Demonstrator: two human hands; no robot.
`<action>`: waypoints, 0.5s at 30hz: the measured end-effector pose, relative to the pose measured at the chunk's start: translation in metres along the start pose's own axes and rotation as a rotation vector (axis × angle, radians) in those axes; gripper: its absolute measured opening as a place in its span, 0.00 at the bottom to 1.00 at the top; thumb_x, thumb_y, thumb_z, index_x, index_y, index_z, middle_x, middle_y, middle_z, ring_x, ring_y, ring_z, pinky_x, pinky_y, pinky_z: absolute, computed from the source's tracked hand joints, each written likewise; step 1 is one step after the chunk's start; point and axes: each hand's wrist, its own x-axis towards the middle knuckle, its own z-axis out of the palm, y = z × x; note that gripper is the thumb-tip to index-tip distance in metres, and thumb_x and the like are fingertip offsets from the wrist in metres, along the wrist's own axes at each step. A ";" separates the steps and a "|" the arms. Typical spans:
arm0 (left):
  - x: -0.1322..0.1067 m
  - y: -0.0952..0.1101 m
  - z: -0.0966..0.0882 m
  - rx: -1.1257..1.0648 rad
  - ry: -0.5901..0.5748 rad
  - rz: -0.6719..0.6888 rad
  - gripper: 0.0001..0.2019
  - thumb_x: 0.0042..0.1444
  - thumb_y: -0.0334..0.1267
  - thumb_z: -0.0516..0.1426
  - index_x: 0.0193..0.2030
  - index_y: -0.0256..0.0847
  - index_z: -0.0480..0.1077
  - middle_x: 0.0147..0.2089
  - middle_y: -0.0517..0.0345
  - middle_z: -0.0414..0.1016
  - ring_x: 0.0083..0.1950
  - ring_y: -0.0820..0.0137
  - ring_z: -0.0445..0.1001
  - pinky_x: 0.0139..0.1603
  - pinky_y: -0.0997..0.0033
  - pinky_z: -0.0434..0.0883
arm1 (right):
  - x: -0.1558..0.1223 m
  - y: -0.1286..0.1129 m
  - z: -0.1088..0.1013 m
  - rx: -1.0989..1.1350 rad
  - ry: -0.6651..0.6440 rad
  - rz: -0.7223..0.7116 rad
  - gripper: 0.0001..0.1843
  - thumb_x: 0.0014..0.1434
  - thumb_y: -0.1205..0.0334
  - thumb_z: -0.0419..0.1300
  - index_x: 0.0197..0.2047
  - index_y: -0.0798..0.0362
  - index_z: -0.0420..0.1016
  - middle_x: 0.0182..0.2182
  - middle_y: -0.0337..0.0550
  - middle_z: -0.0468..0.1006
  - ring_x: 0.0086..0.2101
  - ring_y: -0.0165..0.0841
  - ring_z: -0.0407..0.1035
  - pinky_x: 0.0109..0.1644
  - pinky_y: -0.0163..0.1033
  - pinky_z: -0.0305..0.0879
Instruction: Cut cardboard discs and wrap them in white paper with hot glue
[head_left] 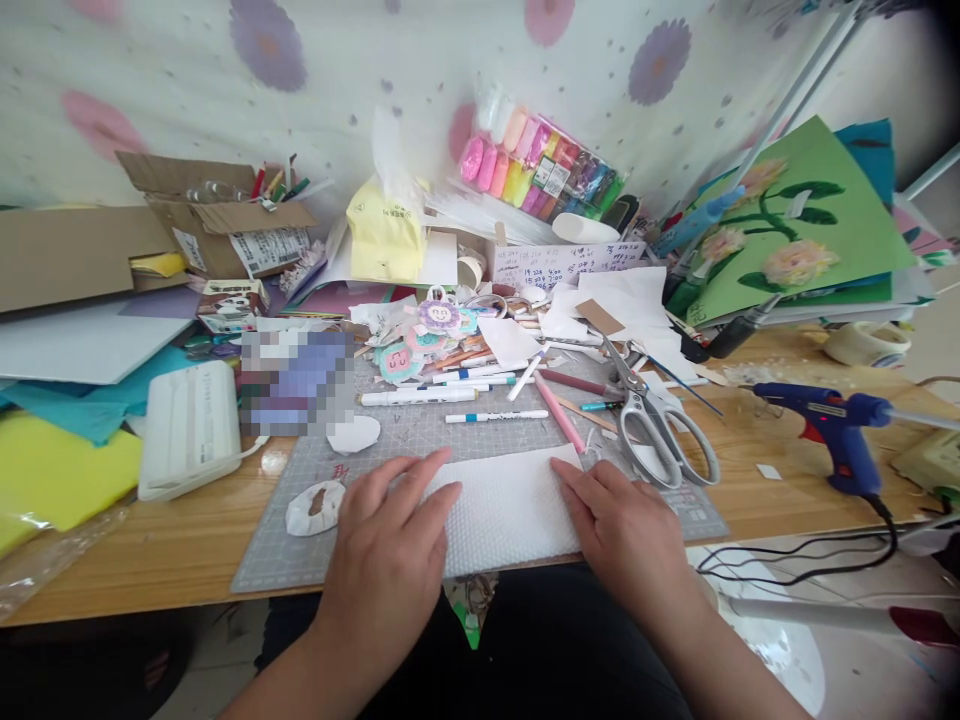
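A white, finely dimpled paper towel (514, 505) lies as a flat rectangle at the front of a grey cutting mat (274, 545). My left hand (394, 535) rests over its left end, fingers stretched and slightly apart. At the upper right corner, my right hand (622, 515) has thumb and index finger together on the edge. Large grey-handled scissors (660, 430) lie just beyond my right hand. Past the towel are a capped marker (495, 416) and a pink stick (559, 412). A crumpled white piece with a brown patch (315, 508) sits left of my left hand.
On the right lies a blue hot glue gun (832, 420), its cable trailing over the table edge. A white power strip (189, 430) stands left. Behind are a cardboard box (217, 215), a yellow tissue pack (386, 230), coloured clay packs (540, 165) and piled markers and scraps.
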 end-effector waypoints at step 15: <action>-0.018 0.034 0.027 0.076 -0.069 0.312 0.17 0.64 0.30 0.47 0.57 0.35 0.68 0.60 0.50 0.72 0.60 0.59 0.69 0.55 0.58 0.72 | -0.027 -0.010 -0.011 0.210 0.250 -0.307 0.15 0.62 0.65 0.54 0.52 0.54 0.73 0.43 0.51 0.75 0.46 0.43 0.69 0.56 0.56 0.60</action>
